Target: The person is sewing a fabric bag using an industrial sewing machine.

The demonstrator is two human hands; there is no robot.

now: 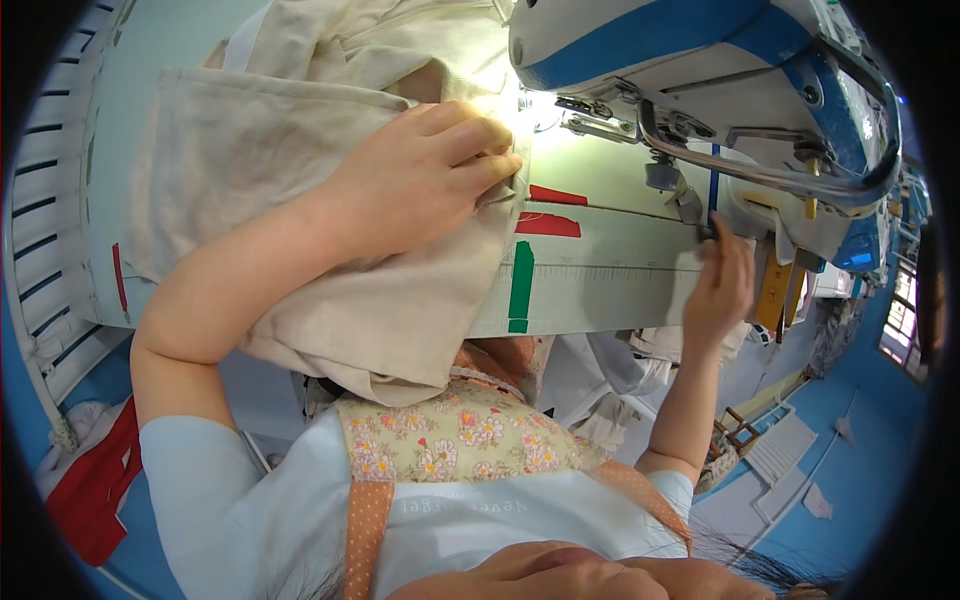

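My left hand (420, 180) lies on a large piece of beige fabric (250, 150), its fingers curled over the cloth's folded edge right beside the lit needle area of the sewing machine (700, 60). The cloth covers the left part of the pale sewing table (610, 280) and hangs over its near edge. My right hand (722, 285) reaches up to the right side of the white and blue machine head. Its fingertips are closed on a small metal part (700, 222) next to a thin blue rod (714, 180).
Red tape marks (548, 224) and a green tape strip (520, 285) lie on the table by a printed ruler. A slatted white rack (40, 200) stands at the left with red cloth (95, 490) below. More pale cloth (610, 380) hangs under the table. The floor is blue.
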